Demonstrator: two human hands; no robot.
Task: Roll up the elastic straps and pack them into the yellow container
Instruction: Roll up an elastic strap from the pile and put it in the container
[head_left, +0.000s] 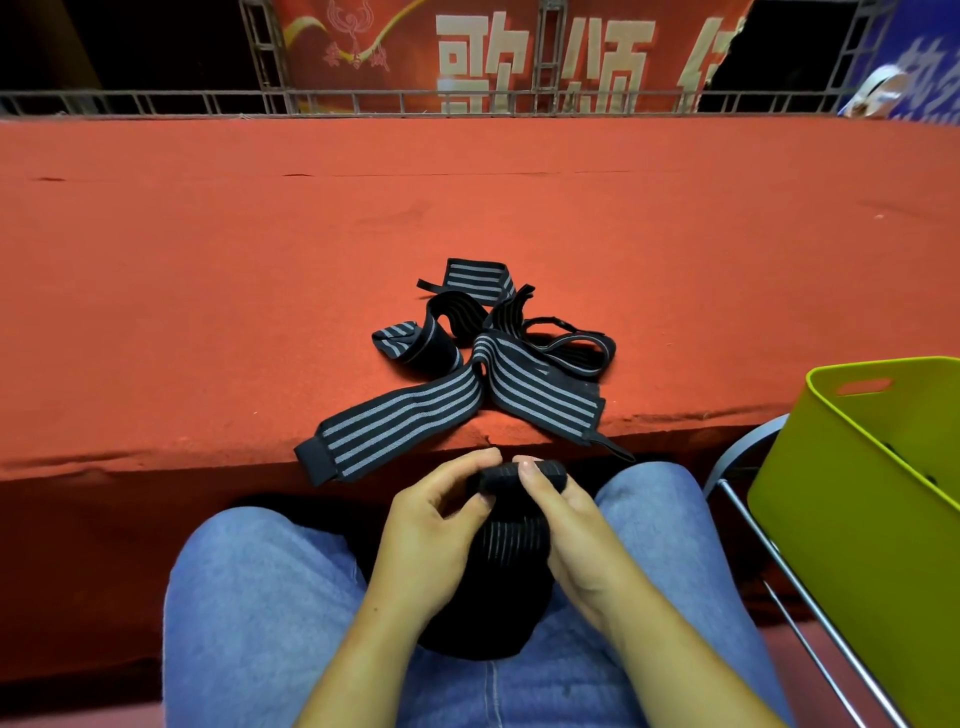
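Note:
Over my lap, my left hand (434, 525) and my right hand (563, 512) both pinch the rolled end of a black elastic strap with grey stripes (514, 540). Its loose length hangs down between my knees. A tangle of several more black-and-grey striped straps (467, 358) lies on the red surface just beyond my hands; one end (332, 457) droops over the front edge. The yellow container (878, 499) stands at my right, tilted, open side up, with something dark showing inside.
The red carpeted platform (208, 270) stretches wide ahead, its front edge (156, 462) close to my knees. A metal folding chair frame (769, 530) holds the container. A metal truss railing (363, 98) and a red banner stand at the far back.

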